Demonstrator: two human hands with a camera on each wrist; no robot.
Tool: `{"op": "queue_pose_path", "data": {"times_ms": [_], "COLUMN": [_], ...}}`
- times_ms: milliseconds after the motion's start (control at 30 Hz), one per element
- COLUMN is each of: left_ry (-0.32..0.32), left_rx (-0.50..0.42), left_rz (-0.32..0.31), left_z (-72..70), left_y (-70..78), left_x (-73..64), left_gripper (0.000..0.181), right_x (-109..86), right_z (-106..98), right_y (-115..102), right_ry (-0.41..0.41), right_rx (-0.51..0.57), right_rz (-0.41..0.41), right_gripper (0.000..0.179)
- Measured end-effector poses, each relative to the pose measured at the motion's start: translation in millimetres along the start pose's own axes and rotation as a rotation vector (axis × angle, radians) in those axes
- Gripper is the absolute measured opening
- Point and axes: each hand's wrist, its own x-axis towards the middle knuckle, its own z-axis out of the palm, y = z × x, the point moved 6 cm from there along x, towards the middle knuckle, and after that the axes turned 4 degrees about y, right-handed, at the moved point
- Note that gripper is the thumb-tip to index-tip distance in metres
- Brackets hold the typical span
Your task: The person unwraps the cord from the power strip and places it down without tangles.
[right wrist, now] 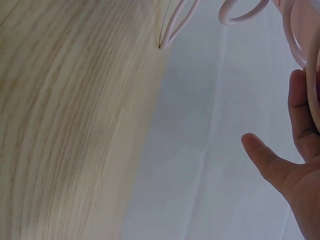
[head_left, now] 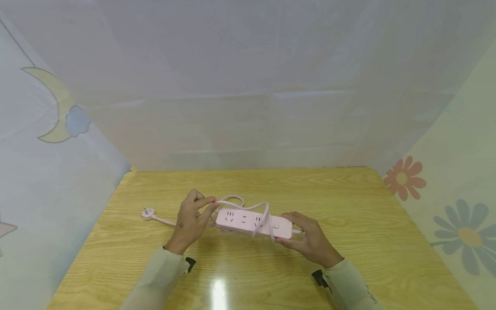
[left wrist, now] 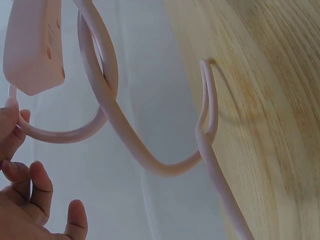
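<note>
A pale pink power strip (head_left: 238, 221) is held up over the table, its sockets facing the head camera. My right hand (head_left: 310, 239) grips its right end, thumb on the near edge and fingers on the far edge. Between thumb and index finger, my left hand (head_left: 191, 219) pinches the pink cord (left wrist: 125, 135) just off the strip's left end. Loops of that cord cross the strip's right half; others hang below its left end in the left wrist view. Left of my left hand, the plug (head_left: 147, 213) has its prongs pointing up.
A wood-grain table (head_left: 248, 267) lies under both hands, with a bright reflection near its front. Pale cloth walls (head_left: 217, 129) stand behind and on both sides, the side ones printed with a moon and flowers. Dark bands (head_left: 320, 278) show at the sleeve cuffs.
</note>
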Motion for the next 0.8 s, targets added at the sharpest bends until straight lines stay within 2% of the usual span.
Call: {"op": "queue_pose_path", "data": {"times_ms": [267,400,633,800], "left_ry": [-0.010,-0.023,-0.099,-0.155], "left_rx": [-0.018,-0.026,-0.042,-0.049], "left_rz": [0.042,0.053,0.025,0.040], "left_z": [-0.3,0.0,3.0,5.0], "left_y": [4.0,4.3,3.2,3.1], "left_x": [0.8,0.5,-2.4,-5.0], "left_gripper": [0.013,0.014,0.010,0.011], "right_x": [-1.7,-0.8,-0.2,1.6], "right_z": [-0.3,-1.3,-5.7,-7.7], "right_y": [1.7,2.5,5.0,3.8], "right_ry": [0.002,0.010,0.051,0.079], "right_rx": [-0.039,-0.054,-0.093,-0.102], "right_rz": [-0.020,-0.005,0.020,-0.006], "right_gripper": [0.052,0.050,0.050,0.053]}}
